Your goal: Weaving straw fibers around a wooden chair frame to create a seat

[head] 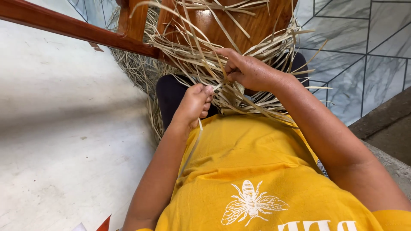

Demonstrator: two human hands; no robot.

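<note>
A: Background first. Pale concrete floor (55, 128) on the left, grey tiled wall (364, 47) with dark lines on the right, a grey step (385, 124) low on the right.

B: Main thing?

A: Straw strips (239, 51), pale tan, flat, narrow and dry, a loose tangle with ends sticking out every way. They lie over the person's lap, against a brown wooden chair frame (214, 21). More straw is heaped on the floor behind the frame.

B: Hands?

A: Two, both bare. Left hand (195, 102) has its fingers curled together, pinching one strip (198, 128) that hangs down over the yellow shirt (257, 171). Right hand (248, 70) is knuckles-up in the tangle, fingers bent and pressed close on strips; I can't tell just how many it grips.

B: Counts?

A: One chair frame, one red-brown wooden rail (77, 28) running in from the left, one hanging strip. Straw strips are too many to count.
</note>
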